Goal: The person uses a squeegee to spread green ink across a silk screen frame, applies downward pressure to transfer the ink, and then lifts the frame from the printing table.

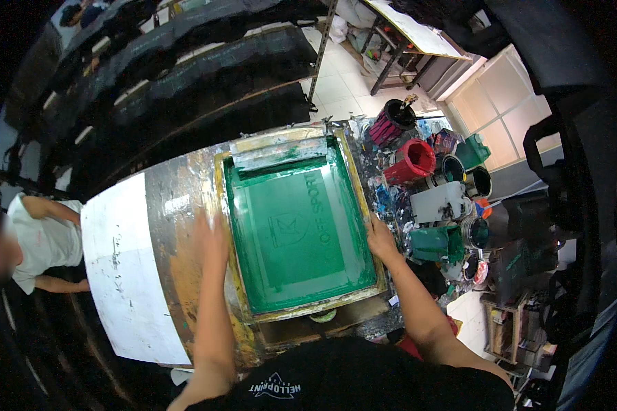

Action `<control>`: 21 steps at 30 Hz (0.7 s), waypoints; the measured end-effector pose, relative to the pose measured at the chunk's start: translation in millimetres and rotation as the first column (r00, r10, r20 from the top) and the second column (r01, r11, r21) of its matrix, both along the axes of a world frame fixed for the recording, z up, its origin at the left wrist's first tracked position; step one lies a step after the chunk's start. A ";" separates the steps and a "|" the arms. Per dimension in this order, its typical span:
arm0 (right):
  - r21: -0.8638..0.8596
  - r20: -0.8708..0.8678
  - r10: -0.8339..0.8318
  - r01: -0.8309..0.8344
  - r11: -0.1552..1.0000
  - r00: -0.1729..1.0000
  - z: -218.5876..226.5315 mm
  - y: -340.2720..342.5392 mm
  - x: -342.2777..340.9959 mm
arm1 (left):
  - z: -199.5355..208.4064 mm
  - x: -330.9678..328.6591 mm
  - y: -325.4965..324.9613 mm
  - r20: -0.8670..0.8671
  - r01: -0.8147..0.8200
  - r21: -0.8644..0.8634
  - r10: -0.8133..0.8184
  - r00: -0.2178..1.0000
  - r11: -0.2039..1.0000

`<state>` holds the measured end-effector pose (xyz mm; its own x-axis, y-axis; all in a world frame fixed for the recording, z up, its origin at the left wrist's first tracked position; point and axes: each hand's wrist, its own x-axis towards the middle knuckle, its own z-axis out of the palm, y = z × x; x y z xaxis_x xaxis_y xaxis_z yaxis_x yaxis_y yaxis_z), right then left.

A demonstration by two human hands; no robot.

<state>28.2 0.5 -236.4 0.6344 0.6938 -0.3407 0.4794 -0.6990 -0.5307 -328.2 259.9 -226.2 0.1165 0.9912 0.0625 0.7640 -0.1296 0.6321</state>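
A screen printing frame (308, 307) lies on the worktable in front of me, its mesh covered in green ink, with a faint emblem and lettering in the stencil. A wide, ink-smeared squeegee (281, 156) rests across the frame's far end. My right hand (380, 238) grips the right rim of the frame, fingers closed over its edge. Beside the left rim is my left hand (212, 234), smeared by motion; its fingers do not show clearly, and I cannot tell whether it touches the frame.
Left of the frame, a white sheet (127, 274) covers part of the stained table (178, 240). A person in a white shirt (48, 236) stands at its far left edge. Ink containers crowd the right side, including a red bucket (410, 163) and a green container (435, 243). Dark racks (219, 75) stand behind.
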 end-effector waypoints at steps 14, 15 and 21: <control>0.362 -0.172 -0.128 0.183 0.914 0.977 -28.7 -41.5 -70.6 | 7.3 -114.3 -131.7 0.338 0.178 -0.454 -0.016 0.941 0.873; 0.374 -0.161 -0.129 0.181 0.909 0.979 -28.6 -47.8 -73.1 | 8.3 -117.3 -138.9 0.343 0.183 -0.395 -0.040 0.938 0.900; 0.421 -0.200 0.007 0.079 0.904 0.980 1.9 -93.6 -79.3 | 8.0 -144.4 -220.3 0.163 0.081 -0.283 -0.035 0.986 0.956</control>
<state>-51.1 -93.1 -234.5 0.6137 0.7776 -0.1365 0.3171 -0.4012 -0.8594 -472.6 39.6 -218.2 0.1856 0.9615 -0.2027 0.6503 0.0344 0.7589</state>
